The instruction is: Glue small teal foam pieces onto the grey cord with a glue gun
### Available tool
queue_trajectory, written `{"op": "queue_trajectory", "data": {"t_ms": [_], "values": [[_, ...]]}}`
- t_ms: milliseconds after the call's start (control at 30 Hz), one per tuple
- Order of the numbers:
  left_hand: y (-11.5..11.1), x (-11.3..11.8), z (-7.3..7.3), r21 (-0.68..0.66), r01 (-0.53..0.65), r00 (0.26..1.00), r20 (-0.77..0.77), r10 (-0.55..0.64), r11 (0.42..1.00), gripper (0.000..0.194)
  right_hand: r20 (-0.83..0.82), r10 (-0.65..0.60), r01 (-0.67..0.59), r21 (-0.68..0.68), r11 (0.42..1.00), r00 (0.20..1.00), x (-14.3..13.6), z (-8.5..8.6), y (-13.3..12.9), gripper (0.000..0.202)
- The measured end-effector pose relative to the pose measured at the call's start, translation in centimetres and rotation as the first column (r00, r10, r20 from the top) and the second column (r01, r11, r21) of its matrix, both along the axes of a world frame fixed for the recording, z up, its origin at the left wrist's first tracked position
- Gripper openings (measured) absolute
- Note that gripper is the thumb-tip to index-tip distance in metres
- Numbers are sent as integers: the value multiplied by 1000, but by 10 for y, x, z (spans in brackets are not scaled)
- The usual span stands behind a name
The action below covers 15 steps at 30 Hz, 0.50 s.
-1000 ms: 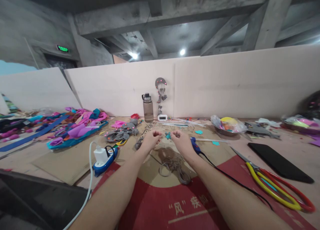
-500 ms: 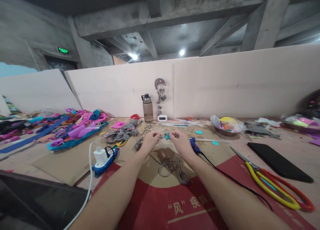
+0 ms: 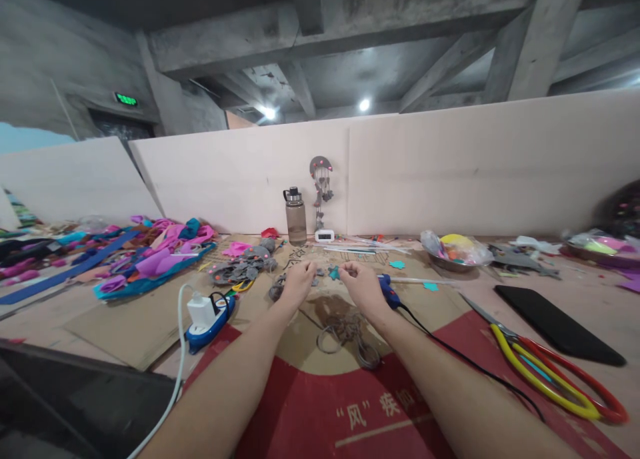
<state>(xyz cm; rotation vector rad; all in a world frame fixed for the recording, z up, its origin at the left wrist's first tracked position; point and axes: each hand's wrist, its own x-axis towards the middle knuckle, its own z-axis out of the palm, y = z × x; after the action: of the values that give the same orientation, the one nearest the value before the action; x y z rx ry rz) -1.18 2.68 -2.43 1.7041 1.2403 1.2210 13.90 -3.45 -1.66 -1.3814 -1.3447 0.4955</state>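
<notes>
The pinkish table (image 3: pixel 607 306) bears printed cardboard (image 3: pixel 295 399), 1 black phone (image 3: pixel 557 324) and fabric scraps (image 3: pixel 157 264).

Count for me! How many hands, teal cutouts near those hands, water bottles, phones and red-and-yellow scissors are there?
Hands: 2
Teal cutouts near them: 3
Water bottle: 1
Black phone: 1
Red-and-yellow scissors: 1
Total: 8

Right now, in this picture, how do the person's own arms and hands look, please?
The left arm and right arm are bare, without sleeve, watch or bracelet in view. The left hand and right hand wear no gloves. A thin ring cannot be ruled out.
</notes>
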Motion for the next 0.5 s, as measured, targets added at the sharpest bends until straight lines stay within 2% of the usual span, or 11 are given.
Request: {"op": "queue_trajectory", "data": {"t_ms": [233, 300, 367, 500], "values": [[-3, 0, 3, 89, -29, 999, -38, 33, 996, 15, 4, -8, 8, 4, 1000, 1000, 1, -4, 3, 22], [-4, 1, 4, 42, -10, 1000, 14, 9, 999, 11, 4, -9, 9, 2, 1000, 1000, 1, -4, 2, 22], [-5, 3, 4, -64, 34, 994, 107, -27, 997, 10, 4, -11, 11, 2, 1000, 1000, 0, -3, 1, 21], [-5, 3, 6, -207, 114, 940, 339, -38, 972, 11, 3, -20, 20, 5, 1000, 1000, 1, -2, 0, 20]]}}
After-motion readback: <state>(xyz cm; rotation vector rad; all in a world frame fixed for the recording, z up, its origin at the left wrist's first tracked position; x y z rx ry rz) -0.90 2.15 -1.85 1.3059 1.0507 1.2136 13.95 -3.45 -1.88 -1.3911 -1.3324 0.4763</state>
